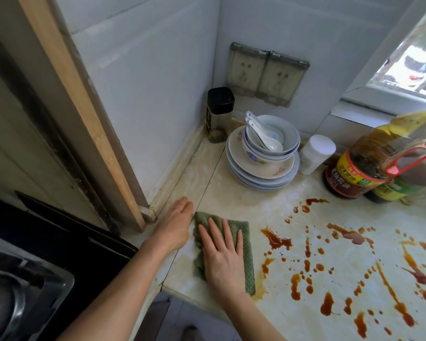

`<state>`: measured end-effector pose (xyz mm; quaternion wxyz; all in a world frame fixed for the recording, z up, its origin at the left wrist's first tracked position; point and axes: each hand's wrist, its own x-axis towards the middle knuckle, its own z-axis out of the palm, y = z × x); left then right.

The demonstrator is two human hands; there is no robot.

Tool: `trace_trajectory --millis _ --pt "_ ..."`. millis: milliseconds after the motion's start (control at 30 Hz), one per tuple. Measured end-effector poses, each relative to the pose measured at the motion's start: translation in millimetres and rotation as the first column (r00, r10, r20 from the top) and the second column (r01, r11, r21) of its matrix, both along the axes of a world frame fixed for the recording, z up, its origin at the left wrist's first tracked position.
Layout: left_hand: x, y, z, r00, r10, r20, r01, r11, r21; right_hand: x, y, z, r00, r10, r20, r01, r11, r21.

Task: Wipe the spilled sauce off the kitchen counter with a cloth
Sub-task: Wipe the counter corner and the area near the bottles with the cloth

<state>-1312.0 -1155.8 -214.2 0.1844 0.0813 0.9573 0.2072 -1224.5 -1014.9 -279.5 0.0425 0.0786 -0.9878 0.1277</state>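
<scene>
Reaching in from the near edge with two bare forearms. Pressing the right hand (223, 257) flat on a green cloth (240, 226), fingers straight and spread, curling round nothing. Covering the middle of the cloth with the palm, leaving its far corners and right edge showing. Resting the left hand (176, 225) on the counter (231, 193) just left of the cloth, fingers straight and close together, holding nothing. Facing red-brown sauce (277, 239) spattered in blots and streaks to the right of the cloth, starting just beside its right edge and spreading to the right border. Working on a pale, marbled surface in a corner of white tiled walls. Standing beside a black stove (22, 279) at near left. Looking toward a stack of plates (261, 173) with bowls (271, 141) and white spoons (261, 131) at the far side, a black-capped jar (218, 114) in the corner, a white container (316, 153), a soy sauce bottle (354, 173) at far right, twin covered sockets (266, 73) on the wall, and a window (416, 67) beyond.
</scene>
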Motion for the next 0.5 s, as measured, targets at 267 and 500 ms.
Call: trace_trajectory --millis 267,500 --pt "5 0 10 1.000 -0.004 0.021 0.004 1.000 -0.023 -37 46 4 0.949 -0.295 0.112 0.294 0.955 0.025" --pt "10 17 9 0.996 0.009 -0.090 -0.014 0.999 -0.053 -42 9 15 0.979 -0.148 0.139 0.143 0.989 0.044"
